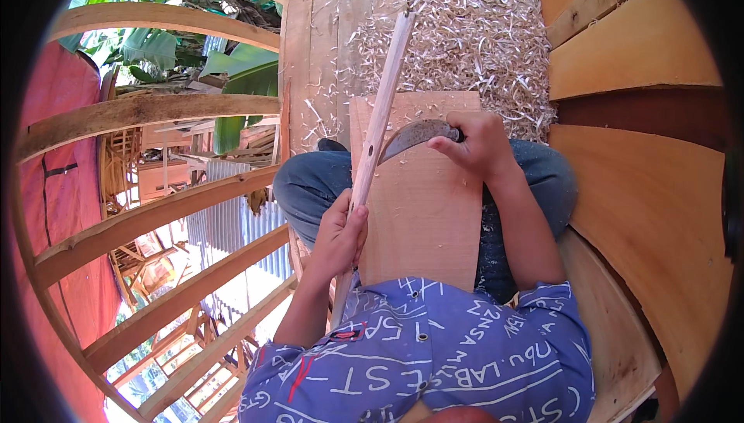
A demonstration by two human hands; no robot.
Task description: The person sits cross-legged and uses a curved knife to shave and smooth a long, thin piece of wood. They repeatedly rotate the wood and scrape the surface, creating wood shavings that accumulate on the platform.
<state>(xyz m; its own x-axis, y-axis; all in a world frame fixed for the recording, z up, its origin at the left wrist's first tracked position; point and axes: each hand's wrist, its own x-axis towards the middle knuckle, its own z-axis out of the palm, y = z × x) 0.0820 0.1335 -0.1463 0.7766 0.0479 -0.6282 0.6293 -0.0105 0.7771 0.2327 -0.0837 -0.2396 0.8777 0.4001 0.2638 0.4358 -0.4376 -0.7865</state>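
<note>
Grips the lower part of the stick [380,120] in the left hand [338,232], with the fingers wrapped round it and the thumb laid along the near side. Clasps the dark handle of the knife [420,136] in the right hand [482,144], with the fingers curled tight and the thumb stretched toward the blade. Slants the left forearm up and inward from the shirt [449,345], with the elbow bent, to just beside the left edge of the board [426,214]. Slants the right forearm up and to the left, to above the right edge of the board, with the knuckles facing away from the body. Points the stick away from the body by its long axis, leaning a little right toward the far end, over the left part of the board and on past it to the shavings [473,35]. Aims the curved blade left, with the tip bent toward the body, at the right side of the stick, beyond the left hand; leaves contact or a slight gap unclear. Sets the board lengthwise between the bent legs [311,190]. Farther out, shows planks [322,43] under the shavings, slats [163,105] at left and orange panels [635,175] at right.
</note>
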